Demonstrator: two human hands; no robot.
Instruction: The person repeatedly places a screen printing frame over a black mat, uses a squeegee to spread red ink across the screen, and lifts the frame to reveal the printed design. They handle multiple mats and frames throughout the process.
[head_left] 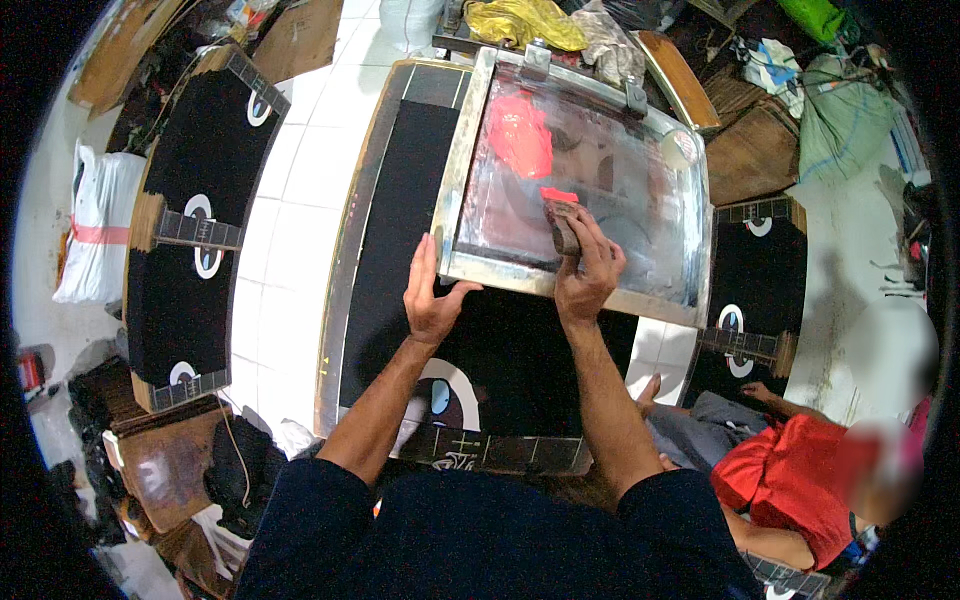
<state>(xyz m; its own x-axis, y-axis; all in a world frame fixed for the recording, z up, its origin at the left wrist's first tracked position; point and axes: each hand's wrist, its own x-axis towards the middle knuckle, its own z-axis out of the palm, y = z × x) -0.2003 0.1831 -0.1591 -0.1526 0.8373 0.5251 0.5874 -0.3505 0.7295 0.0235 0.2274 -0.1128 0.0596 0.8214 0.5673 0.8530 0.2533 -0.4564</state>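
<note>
A screen printing frame [448, 235] with pale, paint-stained sides lies slightly tilted over the black fabric [395, 250] in front of me. Against its near left corner, my left hand [432, 308] rests open, straight fingers along the left side and thumb spread along the near edge. My right hand [592, 275] is closed round a small wooden squeegee [563, 235] over the mesh. Bright pink ink [553, 194] coats the squeegee's far end. Beyond it, a large patch of pink ink [521, 138] lies on the mesh. Under the frame, the fabric is hidden.
Metal hinge clamps [536, 60] hold the frame's far side. More boards bearing black fabric with printed eyes stand at left [190, 240] and right [757, 270]. A person in red [800, 470] sits at lower right. A yellow cloth [525, 22] and sacks lie at the back.
</note>
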